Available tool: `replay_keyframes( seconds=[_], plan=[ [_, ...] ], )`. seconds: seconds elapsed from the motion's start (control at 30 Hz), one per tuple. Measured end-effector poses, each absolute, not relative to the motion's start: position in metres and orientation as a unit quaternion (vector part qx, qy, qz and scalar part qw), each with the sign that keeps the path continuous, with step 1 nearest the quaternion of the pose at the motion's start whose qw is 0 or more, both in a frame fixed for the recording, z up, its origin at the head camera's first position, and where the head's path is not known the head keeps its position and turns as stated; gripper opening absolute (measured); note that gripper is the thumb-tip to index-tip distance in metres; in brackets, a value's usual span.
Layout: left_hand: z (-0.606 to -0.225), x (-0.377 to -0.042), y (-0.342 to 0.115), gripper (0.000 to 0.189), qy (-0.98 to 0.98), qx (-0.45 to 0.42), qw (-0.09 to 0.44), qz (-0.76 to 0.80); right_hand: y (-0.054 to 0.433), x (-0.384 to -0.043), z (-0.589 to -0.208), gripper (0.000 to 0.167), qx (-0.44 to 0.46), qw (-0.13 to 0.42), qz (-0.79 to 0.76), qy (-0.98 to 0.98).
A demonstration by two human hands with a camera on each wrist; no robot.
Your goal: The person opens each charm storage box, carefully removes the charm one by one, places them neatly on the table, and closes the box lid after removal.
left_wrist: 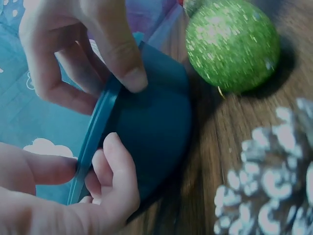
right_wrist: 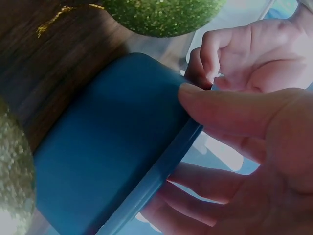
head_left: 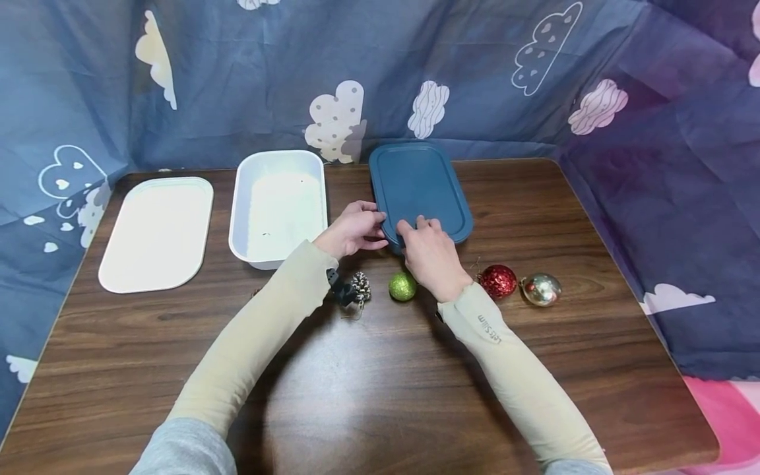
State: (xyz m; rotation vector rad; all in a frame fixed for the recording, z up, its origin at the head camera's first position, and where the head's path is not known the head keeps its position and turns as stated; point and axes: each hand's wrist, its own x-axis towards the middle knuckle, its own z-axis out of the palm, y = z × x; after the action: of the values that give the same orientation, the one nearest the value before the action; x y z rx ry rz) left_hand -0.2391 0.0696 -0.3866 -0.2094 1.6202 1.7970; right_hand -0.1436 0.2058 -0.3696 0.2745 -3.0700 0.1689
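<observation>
A blue box (left_wrist: 161,122) with its blue lid (head_left: 415,185) on stands at the back of the table. At its front left corner my left hand (head_left: 356,227) pinches the lid's rim, thumb on top and curled fingers below against the wall. My right hand (head_left: 432,254) grips the front rim; its thumb (right_wrist: 220,105) lies on the box wall just under the rim while the fingers bend over the lid. Close in front sit a green glitter ball (head_left: 402,287) and a frosted pine cone (head_left: 361,287).
An uncovered white box (head_left: 279,204) stands left of the blue one, and a white lid (head_left: 157,234) lies flat farther left. A red ball ornament (head_left: 499,282) and a gold-silver ball ornament (head_left: 541,289) rest to the right. A cloud-patterned curtain (head_left: 237,86) hangs behind the table.
</observation>
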Motion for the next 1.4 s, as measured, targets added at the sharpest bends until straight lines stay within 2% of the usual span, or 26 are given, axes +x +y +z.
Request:
replay_keyframes(
  seconds=[0.37,0.57,0.67,0.8,0.87,1.03,1.13,1.4],
  plan=[
    [-0.384,-0.242,0.065,0.043,0.661,-0.052,0.336,0.669,0.200,-0.147,-0.364,0.021,0.061,0.010,0.080,-0.995],
    [-0.370,-0.239,0.056,0.047,0.705,-0.016,0.327,0.629,0.198,-0.151,-0.362,0.021,0.050,0.000,0.100,-0.994],
    [-0.357,-0.235,0.047,0.044,0.751,0.036,0.287,0.594,0.197,-0.152,-0.361,0.021,0.043,-0.002,0.108,-0.993],
    [-0.336,-0.228,0.027,0.032,0.809,0.117,0.193,0.542,0.197,-0.152,-0.362,0.021,0.034,-0.006,0.120,-0.992],
    [-0.326,-0.224,0.014,0.028,0.811,0.138,0.163,0.545,0.198,-0.152,-0.362,0.021,0.032,-0.007,0.126,-0.991],
    [-0.302,-0.213,-0.027,0.023,0.762,0.118,0.150,0.618,0.198,-0.153,-0.359,0.020,0.032,-0.015,0.136,-0.990],
    [-0.299,-0.208,-0.056,0.024,0.773,0.105,0.129,0.612,0.199,-0.156,-0.356,0.021,0.039,-0.024,0.134,-0.990],
    [-0.326,-0.197,-0.154,0.028,0.907,0.090,0.015,0.411,0.198,-0.165,-0.345,0.027,0.034,-0.079,0.127,-0.988]
  ],
)
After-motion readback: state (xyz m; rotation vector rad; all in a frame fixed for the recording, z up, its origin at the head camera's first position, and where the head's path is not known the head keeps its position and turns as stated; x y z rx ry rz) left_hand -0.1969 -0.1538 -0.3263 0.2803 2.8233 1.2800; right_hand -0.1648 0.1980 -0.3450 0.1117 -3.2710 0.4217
